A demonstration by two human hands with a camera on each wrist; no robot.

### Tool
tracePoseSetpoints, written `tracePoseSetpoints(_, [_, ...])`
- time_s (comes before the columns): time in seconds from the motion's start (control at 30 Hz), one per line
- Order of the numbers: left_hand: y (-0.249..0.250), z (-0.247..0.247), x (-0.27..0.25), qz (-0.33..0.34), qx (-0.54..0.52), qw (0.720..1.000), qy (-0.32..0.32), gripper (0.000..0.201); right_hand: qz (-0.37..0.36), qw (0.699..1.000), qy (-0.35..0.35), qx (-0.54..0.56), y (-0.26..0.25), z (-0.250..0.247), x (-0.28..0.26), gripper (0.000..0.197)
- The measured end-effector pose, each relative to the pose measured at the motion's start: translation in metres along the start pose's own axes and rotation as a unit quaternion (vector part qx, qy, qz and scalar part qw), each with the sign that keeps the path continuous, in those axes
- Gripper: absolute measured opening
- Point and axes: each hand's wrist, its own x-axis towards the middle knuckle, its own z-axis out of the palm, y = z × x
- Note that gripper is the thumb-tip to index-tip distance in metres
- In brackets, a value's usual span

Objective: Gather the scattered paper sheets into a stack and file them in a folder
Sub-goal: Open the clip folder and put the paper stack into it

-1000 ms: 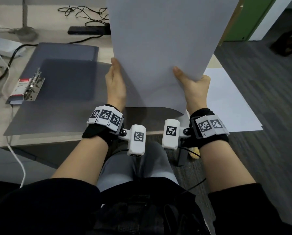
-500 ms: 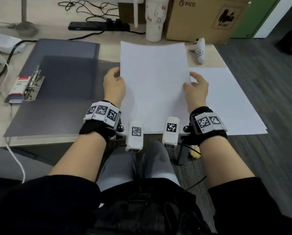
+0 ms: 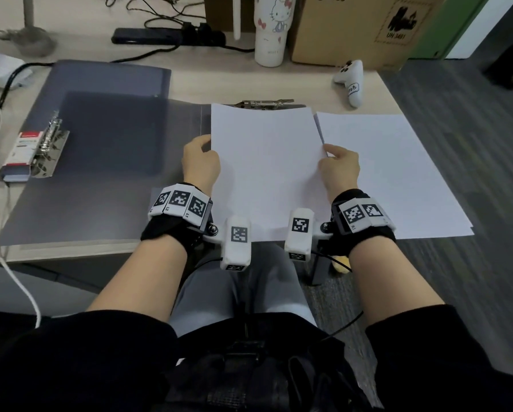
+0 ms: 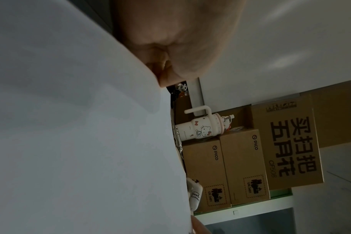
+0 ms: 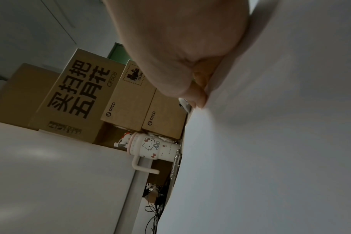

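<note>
Two hands flank a stack of white sheets (image 3: 267, 168) that lies flat on the open grey folder (image 3: 100, 138), at the near edge of the desk (image 3: 190, 81). The left hand (image 3: 201, 165) sits at the stack's left edge, about halfway along it, fingers curled with the tips against the paper's side; the left wrist view shows the fingertips (image 4: 162, 76) tucked at the paper's edge. The right hand (image 3: 338, 169) mirrors it at the right edge, thumb lying on top of the sheets and the fingers (image 5: 198, 93) bent against the side. How tightly either hand pinches the paper I cannot tell, but both have it between them.

The stack's far end reaches the metal clip (image 3: 264, 103) at the folder's top. Just beside it on the right, touching or slightly under its edge, lies another white sheet (image 3: 392, 173), overhanging the desk's corner. A second ring-binder mechanism (image 3: 45, 147) rests on the folder's left flap. Behind stand a cartoon-cat tumbler (image 3: 271, 28), a cardboard box (image 3: 362, 28) and a white controller (image 3: 352, 81).
</note>
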Motion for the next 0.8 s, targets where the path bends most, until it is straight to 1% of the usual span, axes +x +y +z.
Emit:
tracePoseSetpoints(0.07, [0.001, -0.001, 0.003, 0.010, 0.004, 1.000, -0.001, 0.057, 0.004, 1.000, -0.005, -0.008, -0.003, 0.004, 0.003, 0.043])
tracePoseSetpoints(0.13, [0.000, -0.003, 0.008, 0.018, 0.009, 1.000, -0.003, 0.051, 0.008, 1.000, -0.018, -0.023, -0.005, 0.006, 0.006, 0.047])
tracePoseSetpoints(0.27, [-0.003, -0.006, 0.022, 0.014, 0.033, 0.999, -0.012, 0.048, 0.003, 0.998, -0.036, -0.052, -0.008, 0.010, 0.010, 0.048])
tracePoseSetpoints(0.33, [-0.006, -0.007, 0.027, 0.015, 0.054, 0.998, -0.021, 0.047, 0.000, 0.998, -0.038, -0.058, -0.010, 0.010, 0.010, 0.046])
tracePoseSetpoints(0.47, [-0.007, -0.008, 0.032, 0.015, 0.111, 0.993, -0.035, 0.036, -0.003, 0.996, -0.038, -0.075, -0.013, 0.008, 0.008, 0.037])
tracePoseSetpoints(0.57, [-0.004, -0.011, 0.033, 0.009, 0.137, 0.990, -0.043, 0.037, -0.021, 0.993, -0.050, -0.109, -0.011, 0.013, 0.012, 0.029])
tracePoseSetpoints(0.67, [-0.001, -0.014, 0.034, -0.006, 0.150, 0.988, -0.047, 0.039, -0.029, 0.986, -0.066, -0.151, -0.012, 0.018, 0.016, 0.036])
tracePoseSetpoints(0.8, [0.001, -0.014, 0.034, -0.014, 0.150, 0.987, -0.053, 0.038, -0.038, 0.978, -0.072, -0.190, -0.010, 0.022, 0.022, 0.035])
